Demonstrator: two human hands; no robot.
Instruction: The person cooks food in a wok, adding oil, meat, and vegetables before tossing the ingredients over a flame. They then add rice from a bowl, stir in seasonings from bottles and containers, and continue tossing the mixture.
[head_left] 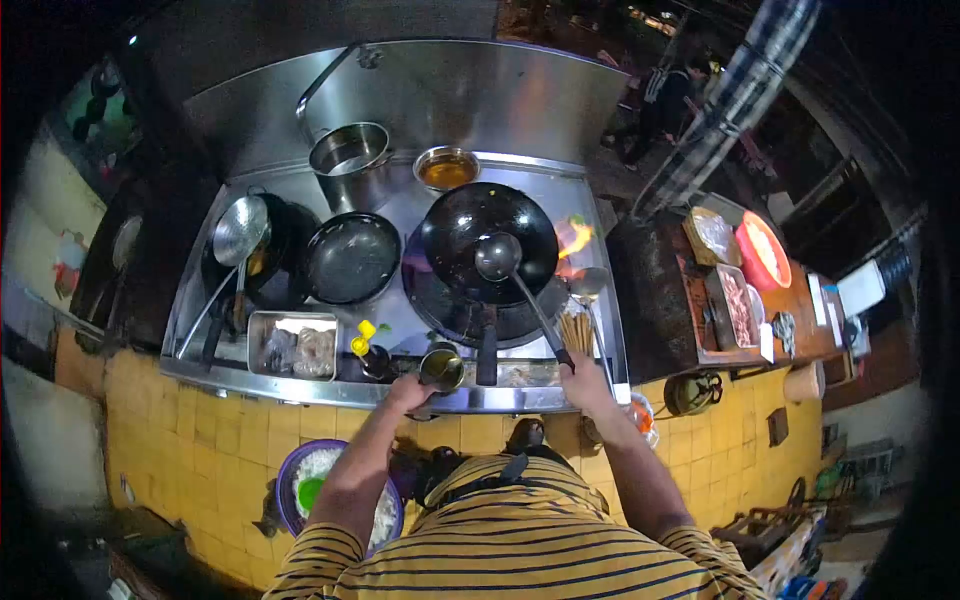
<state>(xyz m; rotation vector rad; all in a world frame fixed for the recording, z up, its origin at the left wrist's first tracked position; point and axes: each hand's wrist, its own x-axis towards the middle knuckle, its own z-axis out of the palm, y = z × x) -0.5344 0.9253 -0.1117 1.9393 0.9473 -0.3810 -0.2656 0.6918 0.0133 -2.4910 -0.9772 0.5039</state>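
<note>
My left hand (408,393) is closed around a small metal cup (441,369) of dark liquid at the stove's front edge. My right hand (586,383) grips the handle of a ladle (497,257), whose bowl rests over the black wok (485,215). The wok stands over the burner, with its handle pointing toward me, and flames show at its right side. Left of the wok lies a black frying pan (352,258). Dark bottles with yellow caps (366,330) stand just left of the cup.
Behind are a tall steel pot (350,165) and a bowl of amber liquid (447,170). A strainer (241,229) and steel tray (292,346) are left. Meat (735,308) sits on the right table. A purple tub of rice (292,490) is on the floor. A person (672,100) is beyond.
</note>
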